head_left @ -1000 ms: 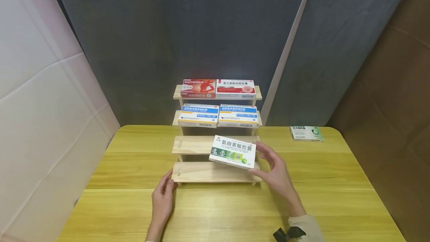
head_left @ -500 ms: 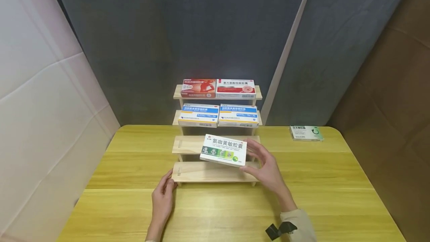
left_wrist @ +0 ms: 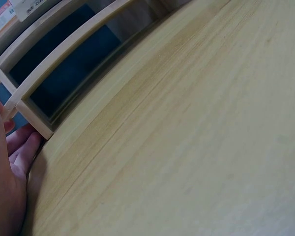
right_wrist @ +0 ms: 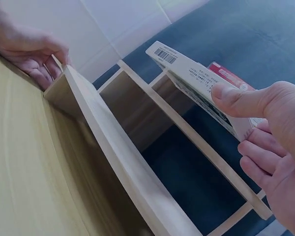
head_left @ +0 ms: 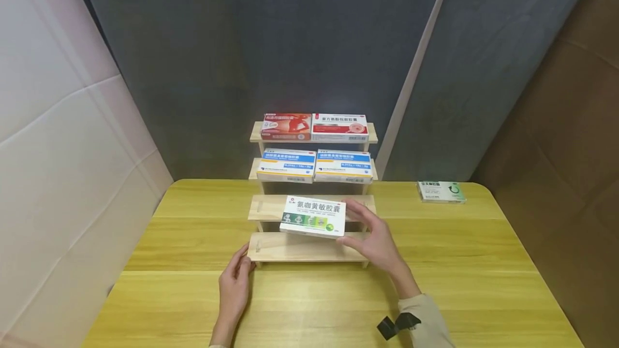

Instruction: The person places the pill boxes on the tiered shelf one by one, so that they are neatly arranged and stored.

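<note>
My right hand (head_left: 376, 240) pinches a white-and-green medicine box (head_left: 313, 218) by its right end. The box is slightly tilted and overlaps the third tier of a stepped wooden display rack (head_left: 300, 248) in the head view. In the right wrist view the thumb (right_wrist: 231, 98) lies along the edge of the box, with the other fingers at its end. At the left end of the lowest tier my left hand (head_left: 235, 282) grips the rack, thumb near the board's corner and fingers beside the leg in the left wrist view.
Two blue-and-white medicine boxes (head_left: 286, 166) lie side by side on the second tier from the top. The top tier bears a red box (head_left: 285, 127) and a white-and-red box (head_left: 339, 128). Another green-and-white box (head_left: 441, 192) lies at the back right of the wooden table (head_left: 464, 262).
My right hand has carried the white-and-green box leftward across the rack, and the box has turned a little straighter. My left hand stays at the rack's lower left end.
</note>
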Motion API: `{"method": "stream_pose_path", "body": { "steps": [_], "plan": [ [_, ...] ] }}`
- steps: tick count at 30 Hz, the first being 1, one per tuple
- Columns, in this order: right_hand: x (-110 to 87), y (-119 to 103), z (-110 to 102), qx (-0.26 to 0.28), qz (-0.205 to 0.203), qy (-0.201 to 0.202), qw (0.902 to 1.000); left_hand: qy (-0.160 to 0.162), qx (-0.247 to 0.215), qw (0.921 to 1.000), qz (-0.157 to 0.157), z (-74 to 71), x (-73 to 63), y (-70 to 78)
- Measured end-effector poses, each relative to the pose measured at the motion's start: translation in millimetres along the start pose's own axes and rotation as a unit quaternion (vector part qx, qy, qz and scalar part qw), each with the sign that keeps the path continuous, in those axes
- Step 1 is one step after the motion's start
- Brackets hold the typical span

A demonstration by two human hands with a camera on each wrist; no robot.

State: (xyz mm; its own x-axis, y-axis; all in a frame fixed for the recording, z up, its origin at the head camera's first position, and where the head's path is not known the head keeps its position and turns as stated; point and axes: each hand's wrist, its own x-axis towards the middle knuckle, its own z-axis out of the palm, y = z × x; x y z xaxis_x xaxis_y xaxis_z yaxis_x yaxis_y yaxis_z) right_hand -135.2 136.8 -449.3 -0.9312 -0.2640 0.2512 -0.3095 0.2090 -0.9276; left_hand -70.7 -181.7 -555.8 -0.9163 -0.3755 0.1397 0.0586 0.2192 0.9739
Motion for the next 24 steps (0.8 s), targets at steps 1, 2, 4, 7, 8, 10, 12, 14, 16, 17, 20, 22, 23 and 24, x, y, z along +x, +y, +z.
{"method": "stream_pose_path", "body": {
  "steps": [1,2,4,7,8,10,12,14,16,17,20,22,23,24],
  "plan": [
    [0.7,0,0,-0.006,0.000,-0.001,1.0000,0.000,-0.002,1.0000,-0.002,-0.2,0.2,0.2],
    [1.8,0,1,-0.012,0.000,-0.002,0.9999,0.000,-0.004,1.0000,-0.003,-0.3,0.3,0.4],
    [4.2,-1,2,-0.019,-0.001,-0.004,0.9998,0.000,-0.006,1.0000,-0.006,-0.6,0.6,0.8],
    [8.3,0,5,-0.030,-0.005,-0.010,0.9995,0.001,0.001,1.0000,-0.009,-0.6,0.5,1.7],
    [9.8,0,6,-0.032,-0.006,-0.012,0.9994,0.002,0.004,0.9999,-0.009,-0.6,0.0,3.1],
    [12.2,0,8,-0.037,-0.006,-0.017,0.9991,0.002,0.006,0.9999,-0.010,-0.7,-1.4,9.6],
    [14.7,0,11,-0.043,-0.002,-0.021,0.9989,0.000,0.009,0.9999,-0.007,-1.2,-3.4,18.0],
    [17.0,-1,13,-0.051,0.002,-0.025,0.9984,-0.001,0.005,0.9999,-0.010,-1.7,-4.3,23.6],
    [19.4,-2,16,-0.060,0.007,-0.027,0.9978,-0.002,0.004,0.9999,-0.013,-1.8,-4.0,23.6],
    [20.8,-3,17,-0.065,0.008,-0.028,0.9975,-0.002,0.005,0.9999,-0.016,-1.8,-3.3,20.9],
    [24.6,-5,20,-0.077,0.013,-0.030,0.9965,0.000,0.006,0.9997,-0.022,-1.4,-1.0,9.8],
    [27.3,-6,23,-0.082,0.016,-0.028,0.9961,0.000,0.002,0.9998,-0.018,-1.3,-0.1,4.6],
    [28.4,-6,24,-0.083,0.018,-0.027,0.9960,0.000,0.001,0.9999,-0.015,-1.3,0.2,3.0],
    [29.3,-6,25,-0.083,0.022,-0.026,0.9959,-0.001,-0.003,0.9999,-0.012,-1.2,0.4,2.0]
  ]
}}
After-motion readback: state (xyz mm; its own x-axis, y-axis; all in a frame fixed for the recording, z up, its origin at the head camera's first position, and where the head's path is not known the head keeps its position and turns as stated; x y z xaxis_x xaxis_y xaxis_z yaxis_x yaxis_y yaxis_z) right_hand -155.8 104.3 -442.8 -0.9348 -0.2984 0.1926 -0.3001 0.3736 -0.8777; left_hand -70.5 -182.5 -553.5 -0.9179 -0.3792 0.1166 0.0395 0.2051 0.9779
